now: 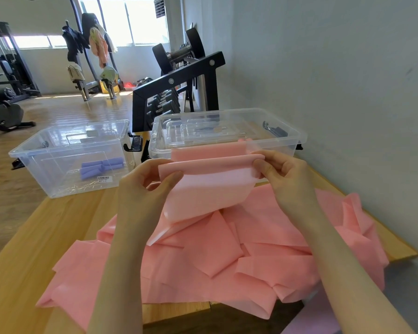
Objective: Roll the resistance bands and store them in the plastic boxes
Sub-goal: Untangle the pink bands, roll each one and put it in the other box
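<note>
A long pink resistance band (210,189) lies crumpled in loose folds over the wooden table (34,249). Its upper end is lifted and folded over, held between both hands. My left hand (145,184) pinches the folded edge at its left corner. At the right corner, my right hand (282,172) pinches the same edge. Behind them stand two clear plastic boxes. The left box (29,155) holds rolled purple bands (99,167). The right box (297,138) holds clear lids and sits just behind the lifted band.
A grey wall runs along the table's right side. A black dumbbell rack (179,92) stands behind the boxes. Gym machines and a wooden floor fill the far left. A purple band's edge (309,321) shows at the table's near edge.
</note>
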